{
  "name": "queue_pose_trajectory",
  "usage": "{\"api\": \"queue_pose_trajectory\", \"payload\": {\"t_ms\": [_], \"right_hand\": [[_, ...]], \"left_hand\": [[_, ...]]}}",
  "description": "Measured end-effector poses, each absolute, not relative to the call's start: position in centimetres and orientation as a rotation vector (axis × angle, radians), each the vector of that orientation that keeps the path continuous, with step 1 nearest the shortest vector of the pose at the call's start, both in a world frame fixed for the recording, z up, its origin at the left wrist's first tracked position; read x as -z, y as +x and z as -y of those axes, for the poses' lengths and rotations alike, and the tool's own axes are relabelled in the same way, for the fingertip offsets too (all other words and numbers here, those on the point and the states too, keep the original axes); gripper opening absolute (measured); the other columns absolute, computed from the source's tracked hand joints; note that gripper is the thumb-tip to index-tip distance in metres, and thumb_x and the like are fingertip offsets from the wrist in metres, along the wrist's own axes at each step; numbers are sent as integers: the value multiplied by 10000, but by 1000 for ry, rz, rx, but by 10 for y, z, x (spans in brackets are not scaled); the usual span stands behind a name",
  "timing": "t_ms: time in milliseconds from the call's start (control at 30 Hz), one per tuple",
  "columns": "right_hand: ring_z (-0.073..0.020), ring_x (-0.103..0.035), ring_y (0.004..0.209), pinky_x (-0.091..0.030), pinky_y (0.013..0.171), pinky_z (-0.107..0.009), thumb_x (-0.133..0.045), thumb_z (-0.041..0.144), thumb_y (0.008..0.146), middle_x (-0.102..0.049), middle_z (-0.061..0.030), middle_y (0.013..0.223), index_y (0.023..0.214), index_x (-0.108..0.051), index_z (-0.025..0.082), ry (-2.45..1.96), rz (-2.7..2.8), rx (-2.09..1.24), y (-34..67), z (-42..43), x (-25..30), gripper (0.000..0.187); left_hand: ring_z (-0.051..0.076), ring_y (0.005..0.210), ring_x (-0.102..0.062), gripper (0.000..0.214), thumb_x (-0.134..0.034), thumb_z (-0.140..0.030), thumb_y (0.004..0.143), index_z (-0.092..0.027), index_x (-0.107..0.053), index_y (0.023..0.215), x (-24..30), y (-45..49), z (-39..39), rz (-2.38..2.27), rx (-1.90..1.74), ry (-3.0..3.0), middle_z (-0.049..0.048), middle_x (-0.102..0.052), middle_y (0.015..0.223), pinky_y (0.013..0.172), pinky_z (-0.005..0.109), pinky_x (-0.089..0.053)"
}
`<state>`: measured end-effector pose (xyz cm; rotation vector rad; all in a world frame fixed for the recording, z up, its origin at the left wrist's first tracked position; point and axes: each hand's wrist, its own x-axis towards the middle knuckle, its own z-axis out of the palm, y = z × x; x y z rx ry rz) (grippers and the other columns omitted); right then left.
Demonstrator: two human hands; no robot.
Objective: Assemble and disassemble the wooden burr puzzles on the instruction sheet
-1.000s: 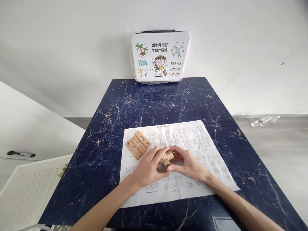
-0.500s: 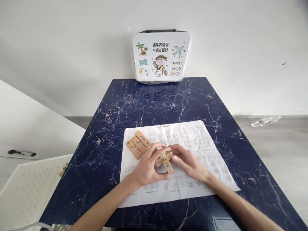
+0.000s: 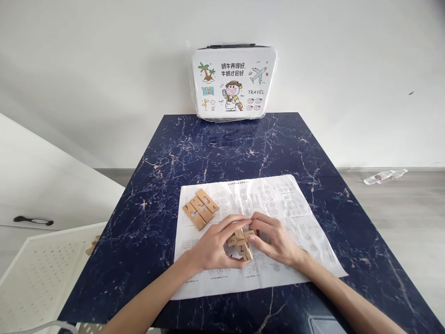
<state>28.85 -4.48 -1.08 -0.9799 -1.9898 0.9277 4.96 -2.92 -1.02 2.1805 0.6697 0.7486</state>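
From the head camera, looking down, my left hand (image 3: pixel 212 248) and my right hand (image 3: pixel 278 241) meet over a cross-shaped cluster of tan wooden blocks (image 3: pixel 242 242) with dark numerals inked on their faces. The cluster sits low over the near middle of a white printed paper sheet (image 3: pixel 278 199), and I cannot tell whether it rests on the paper or is lifted just clear. My left fingers curl round it from nine o'clock, thumb beneath, while my right fingertips pinch its three o'clock arm, so both hands are closed on the one piece of work. At ten o'clock from the cluster, near but apart, four flat notched tan wooden bars (image 3: pixel 200 208) lie side by side on the sheet. The sheet lies on a dark blue marble-patterned table (image 3: pixel 225 144), and at twelve o'clock a white illustrated case (image 3: pixel 234 81) leans on the wall at the far edge. A white perforated plastic rack (image 3: pixel 38 269) stands off the table at eight o'clock, and a clear plastic bottle (image 3: pixel 382 176) lies on the floor at two o'clock. As I judge it, the blocks look only loosely interlocked. Uneven pressure from either side could let one slide out of its notch and the cross fall apart. A dragging wrist could shift the paper and nudge the spare bars.
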Motion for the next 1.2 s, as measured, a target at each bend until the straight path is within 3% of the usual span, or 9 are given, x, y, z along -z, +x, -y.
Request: {"api": "queue_pose_trajectory", "payload": {"t_ms": [300,533,667,733,800,867,933,1067,1200], "right_hand": [[-134,-339,524,-292,513,-301,-483,547,1124,-365,39,577,624,-373,237,-1074,1949,-1029,285,46,13,599],[-146,-482,528,-382,556,-301,-439,609,1125,-563,11,603,692,-525,230,-1076,1919,-1232,286,44,4,581],[-149,-524,507,-440,588,-316,-430,648,1119,-603,6,563,700,-588,224,-1085,1662,-1506,287,42,2,617],[-149,-502,486,-444,579,-323,-407,667,1118,-576,10,545,728,-632,222,-1066,1437,-1611,290,40,4,633],[-140,-446,463,-424,539,-317,-400,672,1117,-543,22,567,827,-680,222,-1033,1176,-1650,293,37,6,604],[-129,-388,464,-398,497,-303,-452,659,1106,-518,32,633,926,-684,235,-1004,935,-1631,298,32,8,516],[-118,-329,472,-386,464,-284,-548,644,1077,-459,42,680,913,-661,247,-972,749,-1594,302,26,10,444],[-111,-220,487,-373,420,-246,-718,544,1013,-333,67,714,940,-641,257,-888,530,-1555,309,17,13,305],[-109,-266,503,-387,430,-228,-732,510,1009,-358,61,729,974,-629,263,-895,569,-1573,309,18,12,270]], "left_hand": [[318,1292,-705,828,-781,-476,969,-309,-350,1657,11,48,30,-673,-735,2302,150,-628,1528,1037,431,-616],[329,1246,-711,862,-824,-440,917,-332,-364,1638,8,49,29,-726,-696,2203,136,-625,1520,1054,472,-599],[179,809,-741,862,-824,-396,926,-386,-330,1632,4,50,28,-781,-709,1991,128,-605,1517,743,349,-650],[141,739,-714,899,-829,-387,927,-383,-290,1646,3,51,28,-825,-744,1899,146,-577,1539,616,280,-608],[144,744,-713,900,-820,-383,939,-354,-272,1653,2,52,27,-875,-765,1840,140,-646,1433,576,252,-580],[156,731,-704,852,-794,-386,965,-320,-287,1645,1,52,26,-918,-755,1807,81,-743,1173,581,251,-578],[161,712,-693,794,-766,-395,987,-301,-312,1631,-1,53,26,-944,-743,1799,41,-751,1022,584,260,-580],[161,696,-681,678,-714,-394,1022,-276,-365,1591,-2,53,25,-953,-735,1827,28,-741,966,578,268,-578],[156,688,-679,592,-676,-358,1043,-263,-399,1557,-2,53,26,-961,-726,1859,16,-737,929,597,271,-585]]}}
